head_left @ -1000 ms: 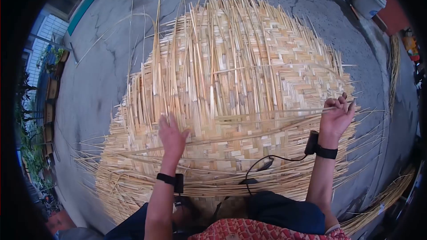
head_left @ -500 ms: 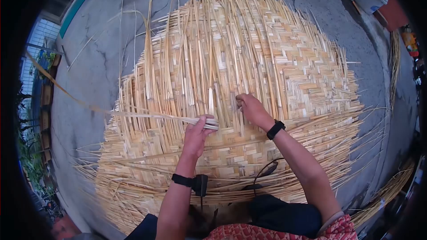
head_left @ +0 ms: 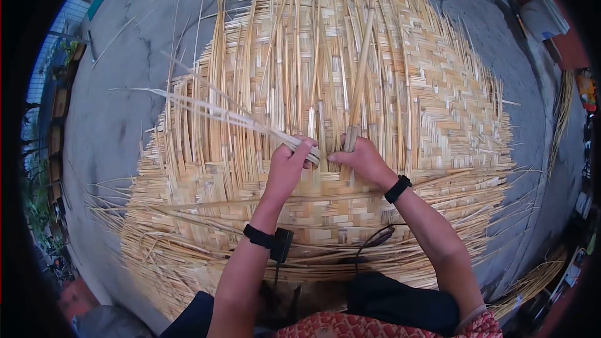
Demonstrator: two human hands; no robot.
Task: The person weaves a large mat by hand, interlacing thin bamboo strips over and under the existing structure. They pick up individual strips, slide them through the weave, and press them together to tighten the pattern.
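Mat [head_left: 438, 109]: woven straw-coloured splints, big, flat on grey concrete floor [head_left: 116, 125], directly under both hands; long loose lengths lie across the near part, edges ragged.
Left hand [head_left: 287, 168]: approx. mid-mat, thumb & fingers pinched tog. on a bunch of pale strips [head_left: 219, 111], which fans out to the L, past the mat's edge.
Right hand [head_left: 368, 161]: just beside it, w/ a small gap btwn; fingers closed round the near end of a long splint [head_left: 363, 66] running up the mat to the far edge (thumb points L, twd the other hand).
Wrists: black band on each; left one w/ a black box [head_left: 281, 245].
Cable [head_left: 374, 238]: black, nr the knees, over the mat's near part.
Far R: pale bucket [head_left: 542, 19] nr red wall; reed bundle [head_left: 541, 275] on floor, lower R.
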